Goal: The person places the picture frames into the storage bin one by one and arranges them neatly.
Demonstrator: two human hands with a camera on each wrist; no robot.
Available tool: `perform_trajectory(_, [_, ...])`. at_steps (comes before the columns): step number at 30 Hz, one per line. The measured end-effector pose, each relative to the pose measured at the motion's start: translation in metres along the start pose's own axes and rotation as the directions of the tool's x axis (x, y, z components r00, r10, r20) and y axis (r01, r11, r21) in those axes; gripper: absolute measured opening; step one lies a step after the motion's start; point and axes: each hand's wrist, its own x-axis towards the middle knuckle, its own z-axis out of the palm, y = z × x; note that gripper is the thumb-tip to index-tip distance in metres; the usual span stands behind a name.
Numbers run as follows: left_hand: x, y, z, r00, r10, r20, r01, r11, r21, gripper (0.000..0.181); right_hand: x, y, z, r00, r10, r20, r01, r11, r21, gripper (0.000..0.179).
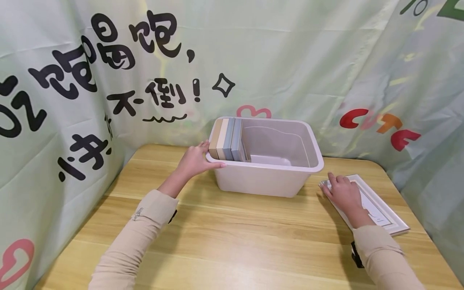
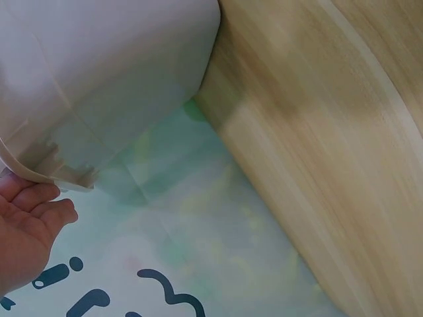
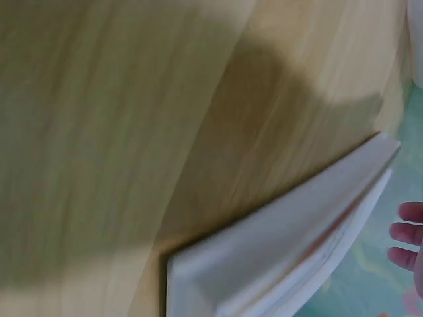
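Observation:
A pale grey plastic bin (image 1: 261,179) stands at the back middle of the table. My left hand (image 1: 195,160) grips its left rim, thumb along the front edge; in the left wrist view the fingers (image 2: 39,198) curl under the rim. Several flat, book-like pieces (image 1: 226,139) with tan, cream and blue-grey edges stand upright in the bin's left end. On the right, my right hand (image 1: 346,197) is over the upper left part of a white picture frame (image 1: 393,223) lying on the table, its fingers loosely extended. The right wrist view shows the frame's edge (image 3: 284,231) close up.
The wooden table (image 1: 224,241) has its back edge against a printed fabric curtain (image 1: 290,60) with black lettering. More of this curtain hangs along the left and right sides. Inside the bin, bare floor (image 1: 270,160) shows right of the upright pieces.

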Motion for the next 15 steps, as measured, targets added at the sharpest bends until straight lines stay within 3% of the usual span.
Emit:
perform_trajectory(6, [0.001, -0.001, 0.0, 1.0, -0.004, 0.001, 0.004, 1.0, 0.015, 0.099, 0.005, -0.007, 0.011, 0.974, 0.077, 0.211, -0.08, 0.997, 0.009, 0.049])
perform_trajectory(15, [0.0, 0.0, 0.0, 1.0, 0.005, -0.008, -0.005, 1.0, -0.001, 0.098, 0.005, -0.012, 0.022, 0.935, 0.166, 0.314, -0.175, 0.985, 0.0, 0.049])
